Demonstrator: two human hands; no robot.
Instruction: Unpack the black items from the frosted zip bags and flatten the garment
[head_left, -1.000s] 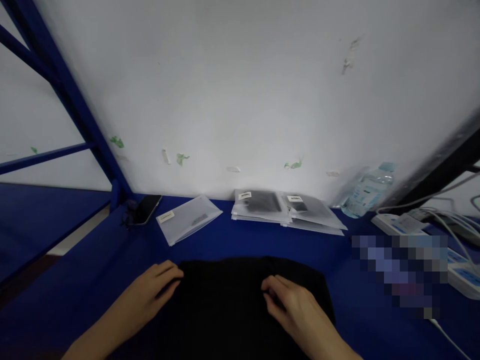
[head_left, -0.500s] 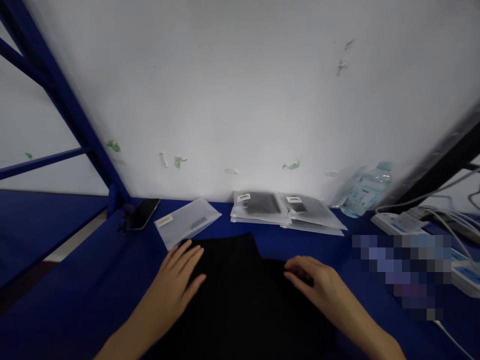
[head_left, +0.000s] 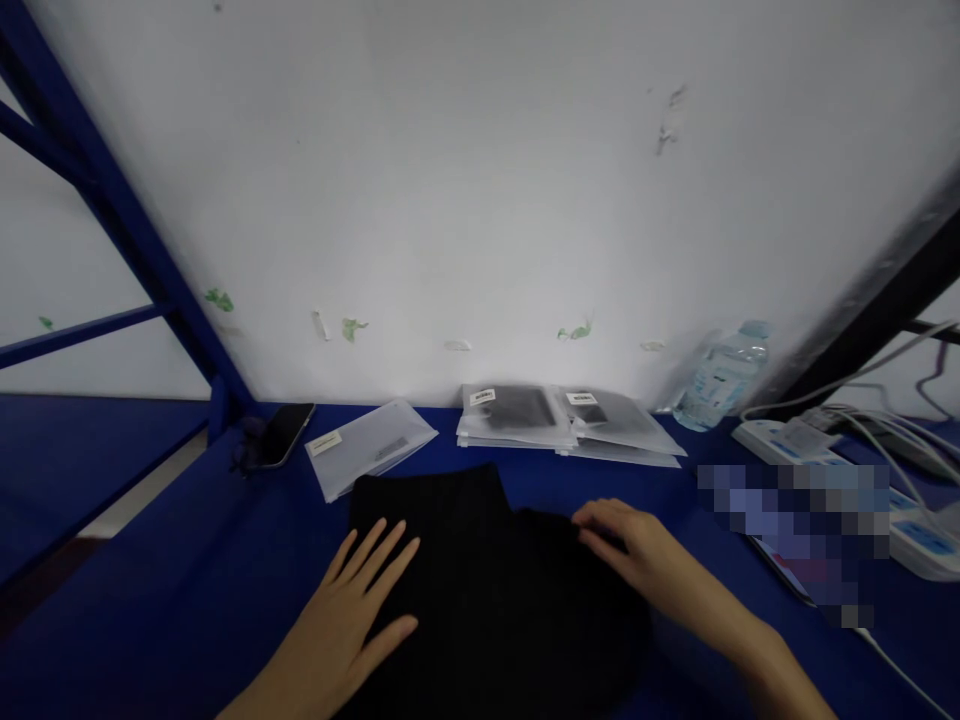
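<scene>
A black garment lies on the blue table in front of me, its top edge reaching towards the plastic sleeves; its exact kind cannot be made out. My left hand rests flat on its left side, fingers spread. At the garment's upper right, my right hand pinches the edge of the fabric between thumb and fingers. Some of the cloth by the right hand is lost in dark shadow.
Along the wall lie a clear sleeve and labelled zip bags with dark contents. A dark phone is at left. A water bottle, a power strip with cables and a partly blurred phone are at right.
My left hand has slid towards me from the garment's top left corner and spread its fingers. The right hand has closed on the fabric's edge, and the cloth there has shifted slightly.
</scene>
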